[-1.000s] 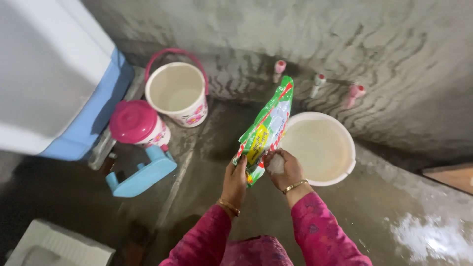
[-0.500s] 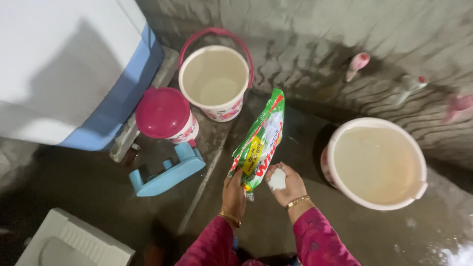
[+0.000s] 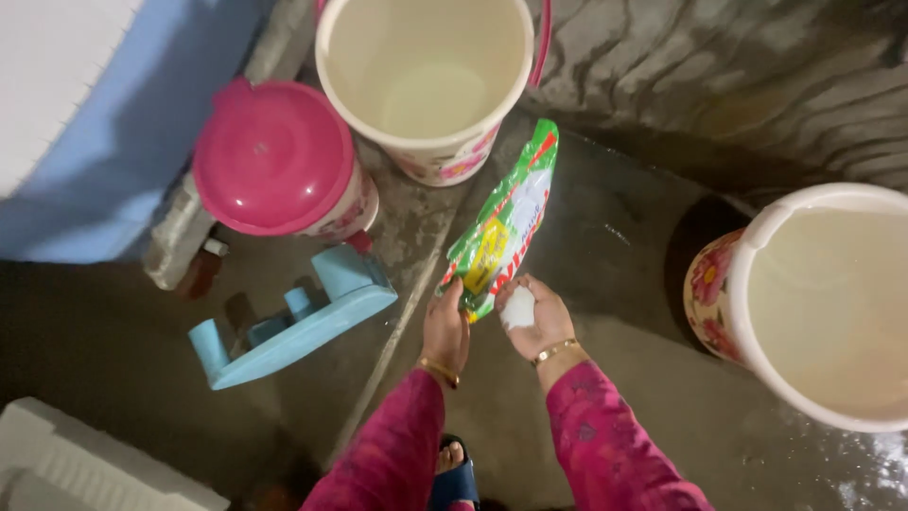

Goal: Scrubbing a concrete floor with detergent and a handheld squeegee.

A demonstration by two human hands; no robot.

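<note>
On a wet grey concrete floor, seen from above, a green detergent pouch is held at its lower end by the left hand, whose fingers are closed around the bottom corner. The pouch's long axis runs diagonally, rising up and to the right away from the fingers, so that its far tip points toward the bucket at the top of the view. Just beside the pouch's lower edge, the right hand is cupped palm-up with fingers narrowly curled — a small heap of white powder is cradled in it. The two hands are close together, the right one touching or nearly touching the pouch; which cannot be told. A gold bangle is worn on each wrist, and magenta sleeves cover both arms. Two cream buckets are in view: a pink-handled bucket at the top, nearest the pouch's tip, whose inside is pale with what may be a little water at the bottom, and a floral bucket to the right, well apart from the hands — its contents appear as a pale, flat surface, possibly water. A lidded pink container stands to the left, and a light blue stool lies tipped beside it.
</note>
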